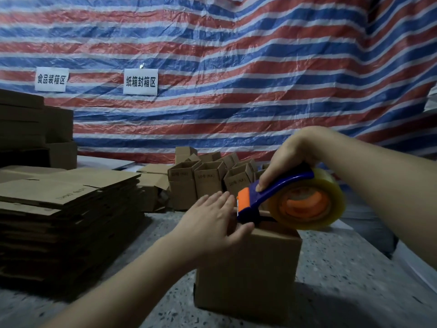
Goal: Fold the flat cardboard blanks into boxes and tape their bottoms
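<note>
A folded cardboard box (248,268) stands on the speckled floor in front of me. My left hand (210,223) lies on its top left edge with fingers straight and the thumb against the near side. My right hand (290,159) grips the blue handle of a tape dispenser (283,197), which carries a clear tape roll on an orange hub and hovers over the box top. Its orange toothed end sits just beside my left fingertips. A tall stack of flat cardboard blanks (66,216) lies at the left.
Several open folded boxes (208,181) crowd the floor behind the working box. More cartons (35,129) are piled at the far left. A red, white and blue striped tarp (236,67) with two white paper signs hangs as a back wall.
</note>
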Action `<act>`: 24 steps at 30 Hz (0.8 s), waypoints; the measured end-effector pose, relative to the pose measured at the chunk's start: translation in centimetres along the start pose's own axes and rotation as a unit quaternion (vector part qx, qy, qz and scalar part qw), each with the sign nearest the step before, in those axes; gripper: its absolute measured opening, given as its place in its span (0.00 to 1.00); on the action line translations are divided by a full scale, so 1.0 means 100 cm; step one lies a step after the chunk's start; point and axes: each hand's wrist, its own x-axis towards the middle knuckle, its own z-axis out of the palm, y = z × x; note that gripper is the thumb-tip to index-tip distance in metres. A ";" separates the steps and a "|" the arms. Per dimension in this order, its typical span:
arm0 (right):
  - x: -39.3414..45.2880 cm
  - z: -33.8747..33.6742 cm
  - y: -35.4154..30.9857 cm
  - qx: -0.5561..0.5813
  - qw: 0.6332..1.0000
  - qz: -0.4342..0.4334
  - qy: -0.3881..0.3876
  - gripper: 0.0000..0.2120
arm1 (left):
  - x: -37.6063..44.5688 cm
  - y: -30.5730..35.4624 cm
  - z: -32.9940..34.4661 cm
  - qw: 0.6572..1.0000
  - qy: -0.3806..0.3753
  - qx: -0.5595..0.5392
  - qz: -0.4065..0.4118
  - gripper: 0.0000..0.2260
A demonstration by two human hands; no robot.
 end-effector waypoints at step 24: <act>0.002 0.004 0.052 0.016 0.999 0.035 -0.033 0.43 | 0.004 0.007 0.002 0.997 -0.062 0.055 0.003 0.45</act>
